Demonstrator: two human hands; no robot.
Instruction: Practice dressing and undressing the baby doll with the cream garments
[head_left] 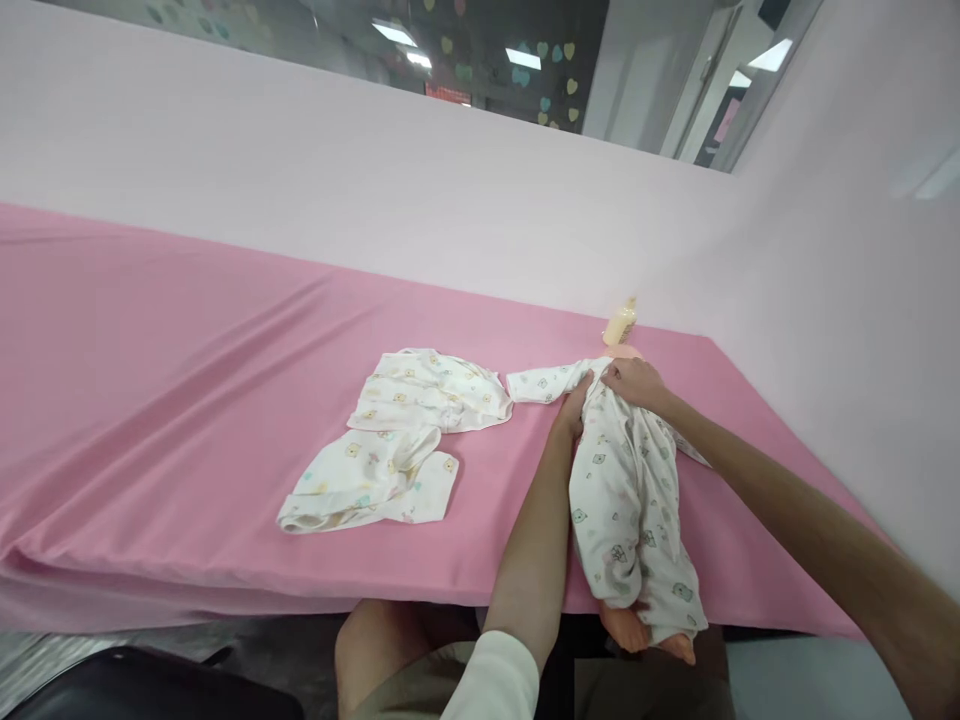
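Note:
A baby doll [621,351] lies on its back, dressed in white printed baby clothes [611,480], its bare feet [624,628] at the front table edge. My right hand [636,383] is closed on the cloth at the doll's upper chest, fingers pinched together. From the other side, my left hand [576,402] grips the same baby shirt near the shoulder; some of its fingers are hidden. One white sleeve [547,383] stretches out to the left. Most of the doll's head is covered by my hands and the cloth.
Two folded white printed baby garments, an upper one [431,390] and a lower one [371,480], lie left of the doll on a pink tablecloth [187,370]. A pale yellow bottle [619,325] stands behind the doll's head. White walls rise behind and at right. A black chair [150,690] is at lower left.

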